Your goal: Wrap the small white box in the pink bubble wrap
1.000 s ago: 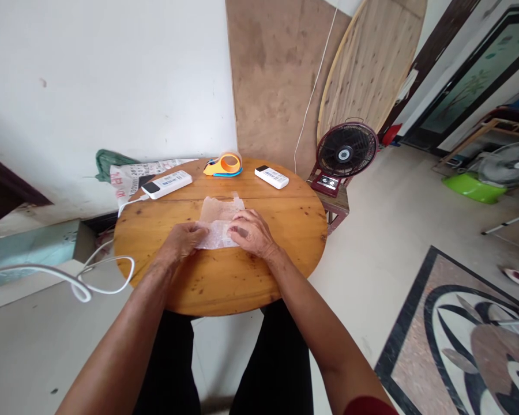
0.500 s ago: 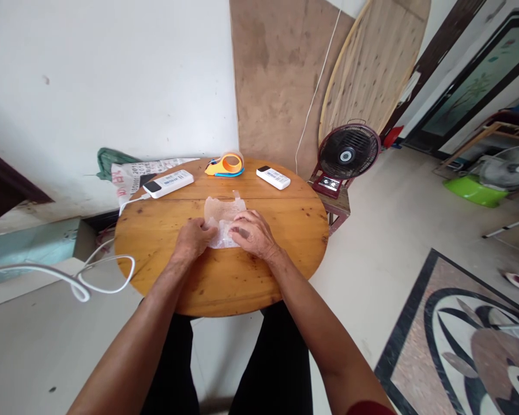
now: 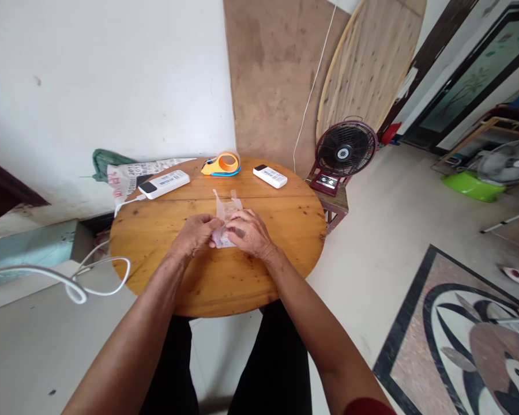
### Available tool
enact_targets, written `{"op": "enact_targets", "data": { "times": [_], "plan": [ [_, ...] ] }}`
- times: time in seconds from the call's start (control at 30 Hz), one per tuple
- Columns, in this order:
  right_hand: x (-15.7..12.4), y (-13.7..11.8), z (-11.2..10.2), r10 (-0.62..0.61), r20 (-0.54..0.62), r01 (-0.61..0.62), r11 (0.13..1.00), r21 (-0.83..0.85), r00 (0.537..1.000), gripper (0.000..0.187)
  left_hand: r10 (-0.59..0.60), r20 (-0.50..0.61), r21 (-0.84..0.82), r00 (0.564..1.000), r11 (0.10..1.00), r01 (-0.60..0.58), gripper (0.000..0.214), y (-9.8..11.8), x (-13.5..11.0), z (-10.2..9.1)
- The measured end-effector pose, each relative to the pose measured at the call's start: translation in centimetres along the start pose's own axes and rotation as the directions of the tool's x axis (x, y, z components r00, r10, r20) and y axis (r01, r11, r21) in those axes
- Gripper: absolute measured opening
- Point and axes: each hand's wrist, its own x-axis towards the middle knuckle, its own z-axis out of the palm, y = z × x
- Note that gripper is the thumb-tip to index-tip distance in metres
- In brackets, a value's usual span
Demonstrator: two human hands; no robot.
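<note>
Thin translucent plastic bag (image 3: pixel 225 214), lying at the centre of the round wooden table (image 3: pixel 164 222) and pinched between left hand (image 3: pixel 195 232) and right hand (image 3: pixel 247 231), risks springing open or sliding if either pinch loosens.

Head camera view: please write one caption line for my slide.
Left hand and right hand gather a thin clear plastic bag on a round wooden table.
</note>
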Motion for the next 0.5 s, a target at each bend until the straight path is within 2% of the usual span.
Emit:
{"op": "enact_targets", "data": {
  "times": [0.1,0.2,0.27,0.37,0.5],
  "plan": [
    [0.0,0.1,0.1,-0.004,0.003,0.004,1.0,0.015,1.0,0.018,-0.013,0.098,-0.091,0.995,0.996,0.022,0.027,1.2,-1.0,-0.5],
    [0.0,0.2,0.2,0.0,0.003,0.0,1.0,0.013,1.0,0.017,0.007,0.136,-0.106,0.991,0.994,0.008,0.028,1.6,-1.7,-0.9],
    [-0.1,0.3,0.3,-0.004,-0.009,0.004,1.0,0.008,1.0,0.017,0.055,0.158,-0.029,0.986,0.998,-0.051,0.03,1.4,-1.9,-0.8],
    [-0.2,0.4,0.2,-0.009,-0.023,0.01,1.0,0.01,1.0,0.015,0.179,0.151,0.163,0.972,0.966,-0.203,0.032,0.5,-1.6,-0.3],
    [-0.3,0.1,-0.3,0.038,-0.001,-0.038,0.999,0.025,0.999,0.014,0.375,0.115,0.42,0.92,0.821,-0.387,0.027,-0.7,-1.1,0.4]
  ]
}}
